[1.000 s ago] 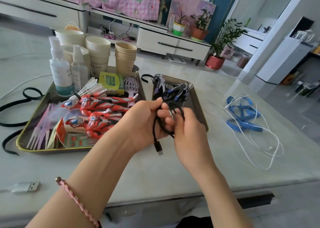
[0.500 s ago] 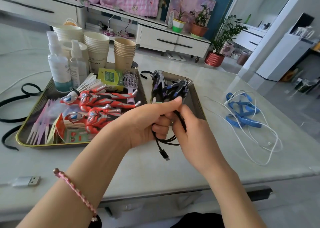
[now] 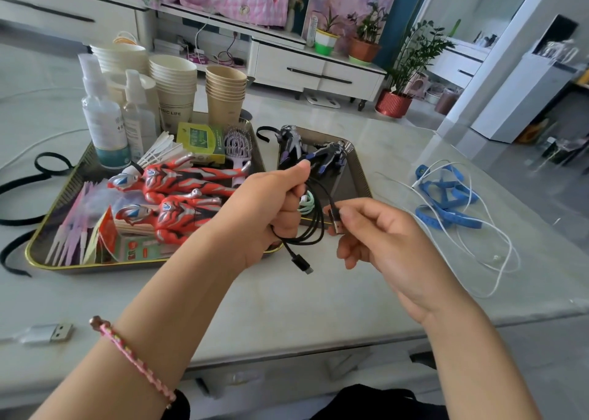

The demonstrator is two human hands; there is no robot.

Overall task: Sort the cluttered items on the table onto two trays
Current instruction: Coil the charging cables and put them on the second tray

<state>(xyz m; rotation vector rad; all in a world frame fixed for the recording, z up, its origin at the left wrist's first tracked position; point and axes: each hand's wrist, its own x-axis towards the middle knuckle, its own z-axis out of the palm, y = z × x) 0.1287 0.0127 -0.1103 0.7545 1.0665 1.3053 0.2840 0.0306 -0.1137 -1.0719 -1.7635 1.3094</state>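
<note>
Head view, looking down over a pale table (image 3: 287, 308). Near centre, left hand (image 3: 271, 209) closed in a fist around a coiled black cable (image 3: 314, 228), loops hanging below the fingers and one small plug (image 3: 304, 265) dangling at 6 o'clock of the fist. Just at 3 o'clock of the coil, right hand (image 3: 379, 241) pinching the cable's other plug (image 3: 335, 220) between thumb and forefinger, remaining fingers curled loosely. Both hands raised above the near edge of the right tray (image 3: 361, 177), holding dark purple figures (image 3: 315, 155) and a mint-green cable coil (image 3: 306, 204) partly hidden behind the left fist. At 9 o'clock of the hands, left tray (image 3: 63, 265) with a gold rim, crowded: two red figures (image 3: 181, 196) lying flat, spray bottles (image 3: 108, 123) upright at its far corner, a green box (image 3: 200, 140), a lilac hairbrush (image 3: 237, 152), pale pink forks (image 3: 68, 231) and a red-and-green packet (image 3: 127, 244). Beyond the left tray at 11 o'clock, stacks of paper cups (image 3: 200, 91). At 3 o'clock of the hands, well apart, blue bands (image 3: 446, 199) tangled with a white cable (image 3: 490, 254) on the table. At 9 o'clock of the left tray, black bands (image 3: 28, 183) on the tabletop. At 7 o'clock, near the table's front edge, a silver USB plug (image 3: 52, 332). Pink braided bracelet (image 3: 134, 360) on the left wrist.
</note>
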